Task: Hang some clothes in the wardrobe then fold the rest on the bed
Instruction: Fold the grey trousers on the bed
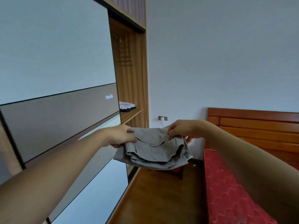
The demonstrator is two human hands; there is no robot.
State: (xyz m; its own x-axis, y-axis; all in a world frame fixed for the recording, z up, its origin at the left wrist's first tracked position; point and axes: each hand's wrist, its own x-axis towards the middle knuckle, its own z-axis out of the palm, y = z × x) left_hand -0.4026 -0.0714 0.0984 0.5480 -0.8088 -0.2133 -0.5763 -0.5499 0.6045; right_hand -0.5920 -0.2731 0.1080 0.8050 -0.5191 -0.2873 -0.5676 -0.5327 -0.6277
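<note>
Currently a folded grey garment (pixel 155 151) is held in mid-air, pinched at its top edge by the left hand (pixel 120 136) and right hand (pixel 182 129), fingers curled on cloth. Shelving seems next, toward the open wardrobe (pixel 131 75); the red bed (pixel 229 191) lies rightward, over wooden floor (pixel 158 199).

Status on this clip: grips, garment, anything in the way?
Left grip and right grip pinch garment, bunched, midair. Open wardrobe ahead, bed right. No obstruction seen.
</note>
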